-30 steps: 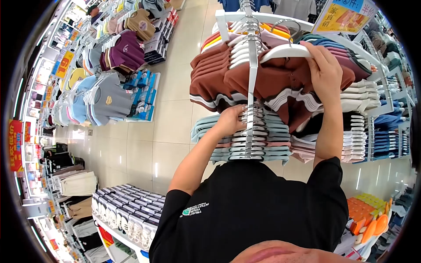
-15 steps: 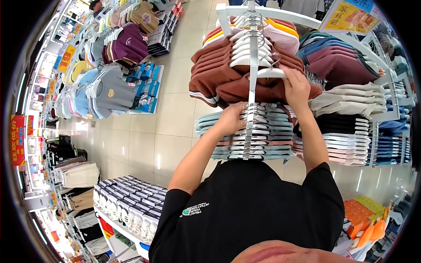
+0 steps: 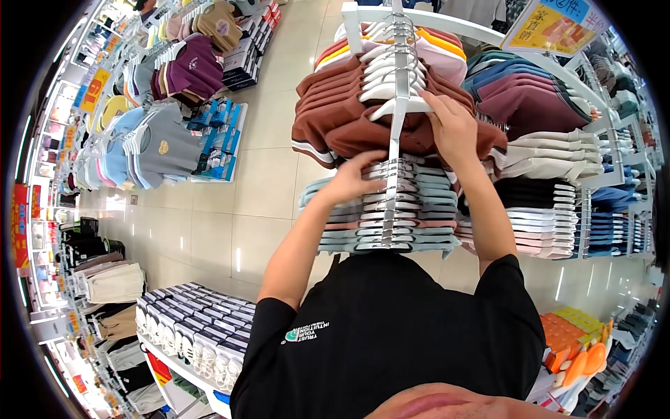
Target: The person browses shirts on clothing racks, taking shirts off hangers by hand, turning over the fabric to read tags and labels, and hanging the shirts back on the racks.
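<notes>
My right hand point(image 3: 455, 131) pinches the right end of a white clothes hanger point(image 3: 413, 105) that carries a reddish-brown shirt point(image 3: 349, 140). The hanger lies across the metal rail point(image 3: 400, 84), in front of several more brown shirts on white hangers. My left hand point(image 3: 347, 180) is open, thumb and fingers apart, at the left of the rail. It is beside the hangers of the pale blue-green garments point(image 3: 433, 202), which hang close together nearer to my body. Whether its fingertips touch a hanger I cannot tell.
To the right hang beige garments point(image 3: 558, 150), black ones point(image 3: 530, 197) and maroon shirts point(image 3: 530, 101). A price sign point(image 3: 555, 26) stands above the rack frame point(image 3: 447, 24). Shoe boxes with white shoes point(image 3: 199, 335) are at lower left; across the tiled aisle point(image 3: 265, 167) hang grey shirts point(image 3: 167, 143).
My right hand has moved left and slightly up, bringing the hanger with the brown shirt against the rail and the others. My left hand has loosened, its fingers spreading apart.
</notes>
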Motion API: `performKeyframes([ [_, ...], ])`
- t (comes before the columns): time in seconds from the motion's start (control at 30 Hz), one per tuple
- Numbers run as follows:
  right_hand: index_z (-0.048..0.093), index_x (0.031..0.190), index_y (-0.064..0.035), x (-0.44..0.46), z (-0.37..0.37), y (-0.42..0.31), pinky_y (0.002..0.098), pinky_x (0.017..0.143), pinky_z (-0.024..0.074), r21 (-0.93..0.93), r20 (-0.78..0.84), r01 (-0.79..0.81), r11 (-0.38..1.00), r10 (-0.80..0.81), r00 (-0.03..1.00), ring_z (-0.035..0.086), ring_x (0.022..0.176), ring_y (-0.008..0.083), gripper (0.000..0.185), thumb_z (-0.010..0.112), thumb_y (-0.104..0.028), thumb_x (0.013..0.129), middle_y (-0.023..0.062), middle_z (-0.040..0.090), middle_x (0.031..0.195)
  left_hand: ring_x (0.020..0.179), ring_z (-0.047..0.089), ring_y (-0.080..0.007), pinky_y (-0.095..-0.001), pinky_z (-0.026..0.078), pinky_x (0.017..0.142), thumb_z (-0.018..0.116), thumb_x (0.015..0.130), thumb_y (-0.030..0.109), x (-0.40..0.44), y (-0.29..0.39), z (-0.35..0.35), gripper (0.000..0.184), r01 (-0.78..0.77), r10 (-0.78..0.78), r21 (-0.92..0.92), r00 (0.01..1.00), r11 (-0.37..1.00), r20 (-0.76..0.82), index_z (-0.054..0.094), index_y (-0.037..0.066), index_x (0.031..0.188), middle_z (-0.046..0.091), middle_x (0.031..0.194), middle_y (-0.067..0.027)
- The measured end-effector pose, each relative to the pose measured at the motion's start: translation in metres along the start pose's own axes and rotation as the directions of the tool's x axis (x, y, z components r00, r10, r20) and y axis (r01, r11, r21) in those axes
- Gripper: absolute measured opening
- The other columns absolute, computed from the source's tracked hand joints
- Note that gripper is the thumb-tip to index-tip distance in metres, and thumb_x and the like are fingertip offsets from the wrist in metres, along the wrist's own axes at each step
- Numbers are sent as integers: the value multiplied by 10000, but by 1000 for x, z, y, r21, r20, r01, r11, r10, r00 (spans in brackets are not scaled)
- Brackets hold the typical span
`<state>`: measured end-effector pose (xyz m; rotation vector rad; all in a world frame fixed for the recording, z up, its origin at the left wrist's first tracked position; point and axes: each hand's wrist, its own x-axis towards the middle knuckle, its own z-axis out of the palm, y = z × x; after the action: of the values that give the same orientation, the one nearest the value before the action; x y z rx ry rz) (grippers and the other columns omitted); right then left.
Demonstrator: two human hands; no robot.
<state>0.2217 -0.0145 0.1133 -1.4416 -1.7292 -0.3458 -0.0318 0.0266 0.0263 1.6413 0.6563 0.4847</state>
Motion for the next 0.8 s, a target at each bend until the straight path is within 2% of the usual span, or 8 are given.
performKeyframes([
  [0.03,685,1177,-71,-6,5,0,362,730,520,-4,7,-5,1000,5,1000,661,833,295,311,680,-69,866,103,673,934,1151,598,-192,-327,478,1001,802,827,177,6,-9,-8,551,34,-39,-155,999,987,-25,588,4,1305,621,1294,-118],
  [0.13,679,1215,-126,-12,18,1,367,690,507,15,-59,-41,999,41,997,637,785,272,363,682,-89,854,65,657,901,827,664,-155,-298,531,773,789,856,224,17,-29,-27,402,191,-262,-198,851,962,-455,646,-49,1115,718,948,-88],
  [0.27,660,1232,-111,-24,28,1,370,703,504,9,-132,-35,999,36,991,633,799,281,398,719,-104,838,72,657,936,1117,631,-307,-368,490,969,883,743,334,34,-81,-48,790,170,-24,111,638,979,-770,495,-118,1263,663,1171,-203],
  [0.4,640,1234,-102,-39,20,5,378,808,495,-16,-159,-52,999,49,986,641,915,293,474,786,-156,786,72,679,1063,1138,628,-319,-366,486,976,887,724,391,54,-96,-61,863,30,63,111,664,993,-745,478,-121,1285,654,1213,-208],
  [0.5,634,1235,-95,-71,14,30,404,931,470,-161,-236,-134,978,94,967,619,1058,334,518,816,-178,758,108,680,1129,1109,657,-343,-378,507,933,863,693,517,62,-104,-74,852,332,-279,5,798,943,-534,610,-111,1211,688,1184,-219],
  [0.7,549,1304,-28,-145,-1,66,414,972,468,27,-269,-593,805,577,771,596,1143,376,570,800,-142,805,183,629,1234,944,684,-429,-458,513,834,767,779,427,76,-203,-96,534,445,-344,25,726,895,-595,724,-75,956,708,943,-293],
  [0.77,527,1300,9,-162,-5,71,415,944,487,223,-14,-755,616,777,629,628,1108,391,574,788,-195,831,219,646,1194,932,683,-428,-465,510,828,747,792,390,59,-203,-104,492,477,-346,4,644,879,-682,722,-76,951,704,928,-295],
  [0.8,556,1271,11,-169,-5,67,442,909,503,17,110,-765,644,759,642,650,1034,412,528,750,-263,864,261,663,1108,920,685,-424,-465,510,821,738,800,356,48,-185,-107,461,516,-292,106,629,850,-721,719,-77,959,706,922,-288],
])
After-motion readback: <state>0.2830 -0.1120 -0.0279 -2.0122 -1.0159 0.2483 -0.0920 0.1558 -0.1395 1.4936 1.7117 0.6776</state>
